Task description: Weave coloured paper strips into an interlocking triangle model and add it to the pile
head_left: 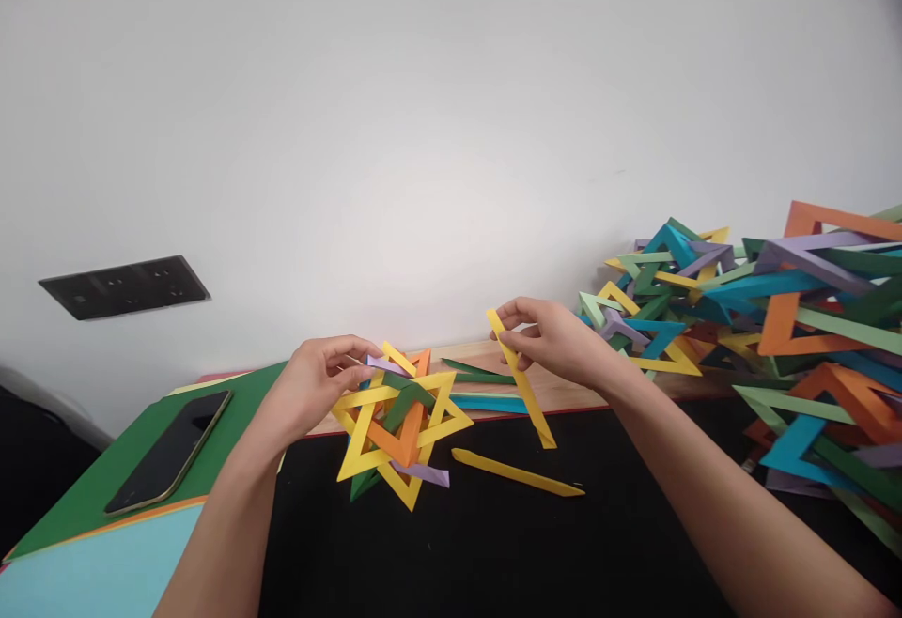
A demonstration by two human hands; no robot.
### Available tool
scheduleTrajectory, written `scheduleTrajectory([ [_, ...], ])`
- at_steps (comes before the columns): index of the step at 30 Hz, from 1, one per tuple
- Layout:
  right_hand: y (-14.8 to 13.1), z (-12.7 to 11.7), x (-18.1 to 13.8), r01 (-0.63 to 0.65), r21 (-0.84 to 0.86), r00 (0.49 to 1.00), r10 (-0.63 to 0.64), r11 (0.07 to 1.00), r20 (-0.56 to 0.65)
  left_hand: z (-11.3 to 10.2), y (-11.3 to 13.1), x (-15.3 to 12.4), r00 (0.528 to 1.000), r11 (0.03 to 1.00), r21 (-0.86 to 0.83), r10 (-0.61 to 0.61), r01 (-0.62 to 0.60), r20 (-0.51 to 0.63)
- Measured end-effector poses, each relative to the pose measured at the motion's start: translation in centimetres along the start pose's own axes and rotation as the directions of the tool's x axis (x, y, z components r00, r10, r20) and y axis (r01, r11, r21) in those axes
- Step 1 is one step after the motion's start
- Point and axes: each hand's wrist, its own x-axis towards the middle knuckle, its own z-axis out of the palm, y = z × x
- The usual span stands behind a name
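Observation:
My left hand [325,380] pinches the upper left edge of a folded-paper star [435,421] made of interlocked yellow, orange, green and purple strips. The star sits over the black mat. In my right hand [546,336] a folded yellow paper strip [525,388] is gripped near its upper end, slanting down to the right, apart from the star. Another yellow paper strip [518,473] lies on the mat below it. Behind, green strips [479,372] and blue strips [489,403] rest at the wooden edge.
Many finished paper stars [810,317] are heaped at the right. A phone [169,449] lies on green paper sheets [243,411] at the left, with a light blue sheet [105,562] in front. A black socket panel [125,286] is on the white wall [423,130].

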Motion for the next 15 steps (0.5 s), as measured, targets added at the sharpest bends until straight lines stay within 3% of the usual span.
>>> scheduleTrajectory([
  [3, -0.9, -0.2, -0.6, 0.057, 0.245, 0.998, -0.053, 0.968, -0.022, -0.1, -0.2, 0.1, 1.000, 1.000, 0.003, -0.009, 0.009, 0.002],
  [7, -2.0, -0.2, -1.3, 0.109, 0.428, 0.994, -0.092, 0.897, -0.059, -0.4, -0.8, 0.6, 1.000, 1.000, 0.016, -0.026, 0.026, -0.008],
  [15, -0.6, 0.5, 0.0, 0.018, 0.501, 0.990, 0.055, 0.865, -0.130, -1.3, -2.4, 1.4, 0.997, 0.998, -0.039, -0.052, 0.050, -0.055],
])
